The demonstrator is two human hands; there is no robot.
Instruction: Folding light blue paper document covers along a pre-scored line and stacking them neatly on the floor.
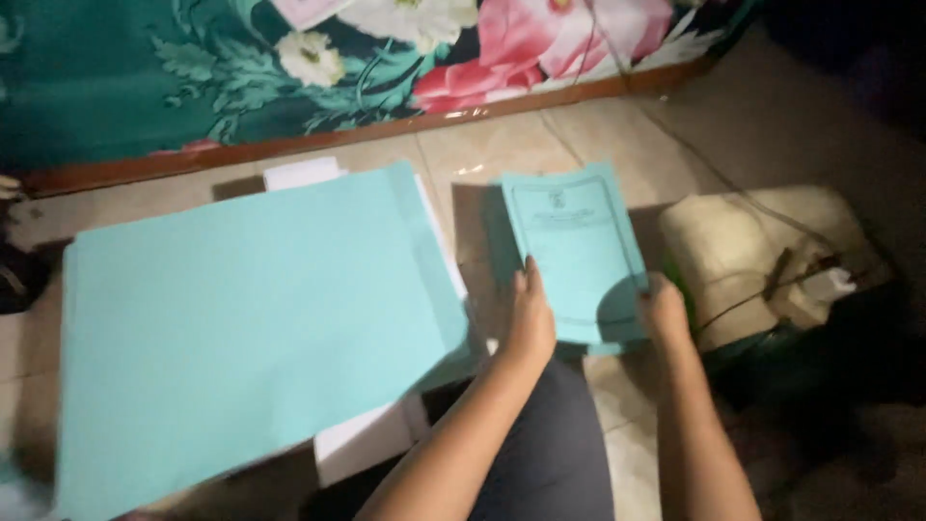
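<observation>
Holding a small teal booklet (576, 253) by its lower edge, both hands grip it from either side: the left hand (531, 323) clasps the lower left edge, thumb on the front and fingers hidden behind, while the right hand (664, 311) pinches the lower right corner in the same way. The booklet stands tilted a little, its top leaning left, with a faint printed frame and a small emblem on its cover; the print is too blurred to make out. It hangs above the tiled floor (502, 145), just right of a large teal folder (251, 328) that fills the left half of the view. White sheets (367, 446) lie under the folder, showing along its top, right and lower edges. Beyond the folder, a wooden rail (386, 128) runs along the floor below a dark green cloth (116, 68) patterned with pink and white flowers. To the right of the right hand sits a pale, lumpy bag (743, 256), partly in shadow, with a thin cord (714, 174) trailing across the tiles towards it. A knee in dark grey fabric (550, 453) shows between the forearms.
</observation>
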